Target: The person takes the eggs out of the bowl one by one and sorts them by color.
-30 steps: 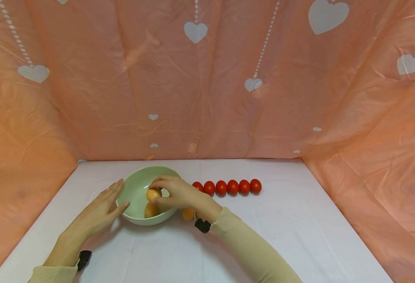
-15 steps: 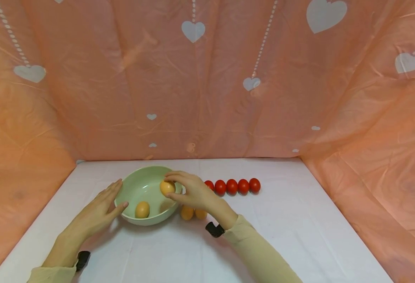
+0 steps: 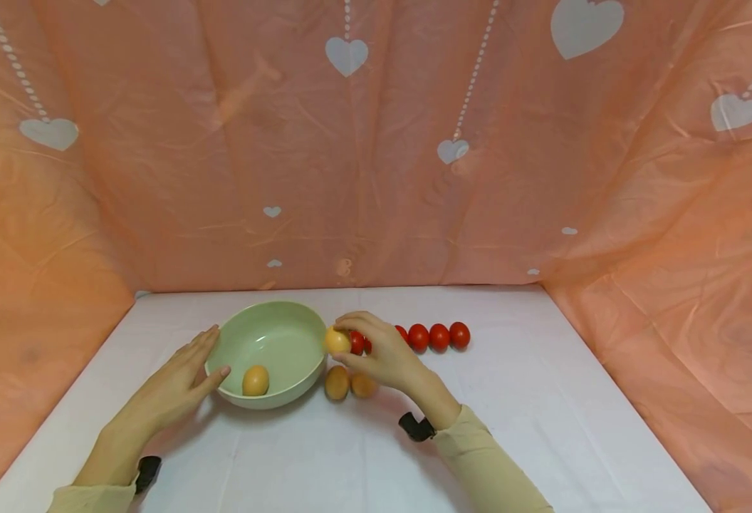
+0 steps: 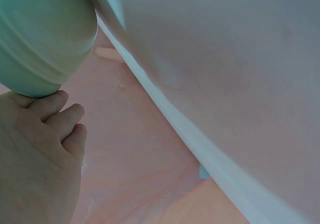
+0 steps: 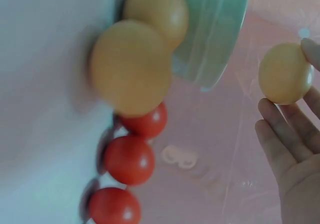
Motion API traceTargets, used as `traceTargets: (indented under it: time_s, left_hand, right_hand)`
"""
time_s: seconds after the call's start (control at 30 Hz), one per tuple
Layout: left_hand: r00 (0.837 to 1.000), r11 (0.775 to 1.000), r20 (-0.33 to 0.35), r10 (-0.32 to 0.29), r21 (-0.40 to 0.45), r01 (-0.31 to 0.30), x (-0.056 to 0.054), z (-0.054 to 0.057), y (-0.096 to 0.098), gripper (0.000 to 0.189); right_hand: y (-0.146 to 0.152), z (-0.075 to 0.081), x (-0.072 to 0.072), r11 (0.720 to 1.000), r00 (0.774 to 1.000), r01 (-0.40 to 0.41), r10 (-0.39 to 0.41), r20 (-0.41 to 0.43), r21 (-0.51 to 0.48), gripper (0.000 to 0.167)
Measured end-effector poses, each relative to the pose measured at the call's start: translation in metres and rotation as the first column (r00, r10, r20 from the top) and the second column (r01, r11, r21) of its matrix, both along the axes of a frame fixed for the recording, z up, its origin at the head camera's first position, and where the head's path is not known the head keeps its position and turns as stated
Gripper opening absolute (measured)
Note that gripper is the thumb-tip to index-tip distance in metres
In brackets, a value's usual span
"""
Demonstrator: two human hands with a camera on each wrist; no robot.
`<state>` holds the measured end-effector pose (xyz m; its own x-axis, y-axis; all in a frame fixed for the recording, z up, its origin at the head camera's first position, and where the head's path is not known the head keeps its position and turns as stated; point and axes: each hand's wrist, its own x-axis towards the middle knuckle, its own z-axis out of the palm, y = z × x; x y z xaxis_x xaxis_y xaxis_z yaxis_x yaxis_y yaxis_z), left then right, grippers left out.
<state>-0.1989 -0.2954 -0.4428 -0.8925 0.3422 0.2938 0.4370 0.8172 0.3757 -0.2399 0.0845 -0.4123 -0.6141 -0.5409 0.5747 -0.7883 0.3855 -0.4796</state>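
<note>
In the head view my right hand (image 3: 385,350) pinches a yellow-tan egg (image 3: 337,340) between thumb and fingers, just off the right rim of a pale green bowl (image 3: 286,342). The right wrist view shows that same egg (image 5: 285,74) at my fingertips, raised off the table. Another egg (image 3: 256,380) lies at the bottom of the bowl, near its front left wall. My left hand (image 3: 171,385) rests against the bowl's left side with its fingers extended; in the left wrist view its fingers touch the bowl's outer wall (image 4: 45,39).
Two more eggs, a left one (image 3: 337,383) and a right one (image 3: 364,385), sit on the white table (image 3: 299,463) right of the bowl. Behind my right hand runs a row of several red tomatoes (image 3: 439,338), partly hidden. An orange curtain (image 3: 376,178) with hearts encloses the table.
My right hand has lifted the pinched egg up and right, from inside the bowl to beyond its rim. The egg left in the bowl has shifted slightly left. My left hand stays put.
</note>
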Motion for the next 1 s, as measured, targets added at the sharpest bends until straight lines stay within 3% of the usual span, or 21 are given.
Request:
traceTargets:
  time_s: [0.3,0.53,1.0]
  left_hand:
    - [1.0,1.0,0.0,0.001,0.006,-0.001,0.002,0.0,0.0,0.079]
    - [1.0,1.0,-0.003,0.004,0.003,-0.004,0.002,-0.001,0.0,0.079]
    - [1.0,1.0,-0.005,0.016,-0.026,-0.016,0.001,0.0,0.0,0.079]
  right_hand:
    - [0.032,-0.012,0.002,0.998,0.998,0.068,-0.068,0.005,0.0,0.045]
    - [0.051,-0.018,0.002,0.996,0.993,0.086,-0.088,0.072,0.04,0.043]
    - [0.07,-0.017,-0.003,0.96,0.956,0.078,-0.149,0.251,0.271,0.03]
